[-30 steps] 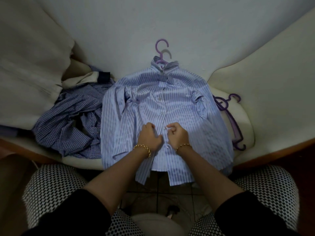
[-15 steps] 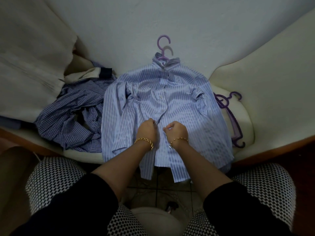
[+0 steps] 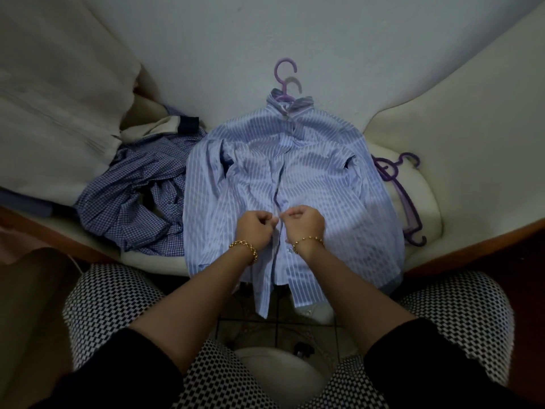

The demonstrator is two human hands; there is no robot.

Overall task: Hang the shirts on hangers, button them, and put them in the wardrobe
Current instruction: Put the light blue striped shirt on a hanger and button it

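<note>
A light blue striped shirt [image 3: 318,184] lies flat on a cream sofa seat, front up, on a purple hanger [image 3: 283,81] whose hook sticks out above the collar. My left hand [image 3: 256,228] pinches the left edge of the shirt's front placket low on the chest. My right hand [image 3: 303,224] pinches the right edge just across from it. The two hands are almost touching over the button line. The shirt's hem hangs over the seat's front edge.
A crumpled dark blue checked shirt [image 3: 132,196] lies left of the striped one, with a cream garment [image 3: 165,128] behind it. Spare purple hangers [image 3: 404,199] lie on the seat at the right. The sofa's armrest [image 3: 472,113] rises on the right, its backrest behind.
Both hands have slid a little up the placket and come closer together. The shirt's lower front has shifted slightly with them.
</note>
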